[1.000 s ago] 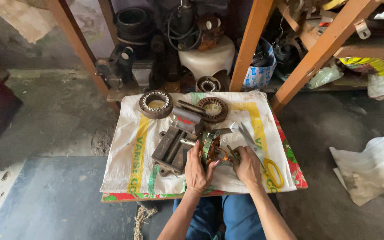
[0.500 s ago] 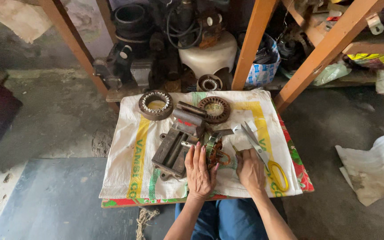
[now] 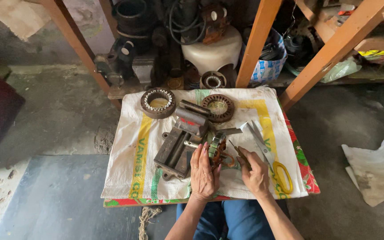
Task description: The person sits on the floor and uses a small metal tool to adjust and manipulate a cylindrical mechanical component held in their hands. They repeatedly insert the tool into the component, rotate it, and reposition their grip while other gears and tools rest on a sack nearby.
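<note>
Motor part: a small round metal ring (image 3: pixel 218 149) with reddish copper wire wound inside. It stands on edge near the middle of the frame, a bit below center, between the two hands.
Left hand: the left hand (image 3: pixel 203 171) lies flat against the left side of the ring, fingers straight and pointing up. It presses on it and does not wrap around it.
Right hand: the right hand (image 3: pixel 255 173) is curled around a thin dark stick-like tool (image 3: pixel 238 153). The tip points up and left toward the ring.
Vise: a heavy gray metal vise (image 3: pixel 181 142), blocky with a round bar on top, sits just left of the ring. It looks dull and worn.
Scissors: long silver blades with yellow loop handles (image 3: pixel 270 155), lying just right of the right hand.
Rings further up: two flat round metal rings with little teeth inside. One (image 3: pixel 158 102) is rusty brown, up and left. The other (image 3: pixel 218 108) is darker, up and in the middle.
Cloth: a white woven sack (image 3: pixel 130 169) with yellow and green stripes covers the counter. It looks rough and dirty.
Counter: a low counter (image 3: pixel 310 182) with a red flowery edge showing at the right.
Shelf: orange wooden legs (image 3: pixel 258 40) stand at the top, with dark dusty machine parts behind them.
Floor: gray and rough, with a crumpled white bag (image 3: pixel 376 171) at the right.
</note>
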